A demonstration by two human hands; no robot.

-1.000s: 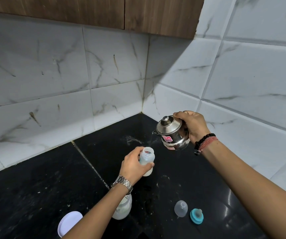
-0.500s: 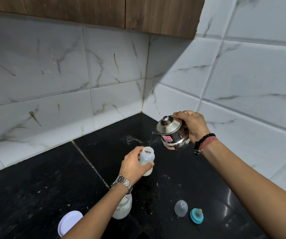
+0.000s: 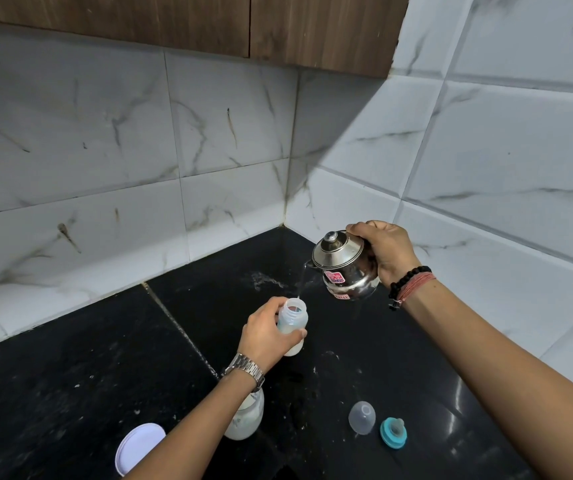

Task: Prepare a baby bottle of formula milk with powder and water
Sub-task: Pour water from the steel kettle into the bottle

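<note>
My left hand (image 3: 264, 336) grips a small translucent baby bottle (image 3: 293, 322) with no top, held above the black counter (image 3: 70, 375). My right hand (image 3: 387, 252) grips a small steel kettle (image 3: 345, 268) with a lid and a red sticker, tilted to the left. A thin stream of water (image 3: 301, 282) runs from its spout into the bottle's mouth. Whitish liquid shows inside the bottle. The clear bottle cap (image 3: 362, 418) and the teal ring with its teat (image 3: 394, 433) lie on the counter at the lower right.
A jar of white powder (image 3: 245, 419) stands under my left forearm, partly hidden. Its white lid (image 3: 138, 446) lies at the lower left. Marble-tiled walls (image 3: 209, 133) meet in a corner behind the counter; wooden cabinets (image 3: 209, 19) hang above. White specks dot the counter.
Almost nothing has moved. The kettle stays tilted and water keeps running into the bottle, which my left hand holds in the same place.
</note>
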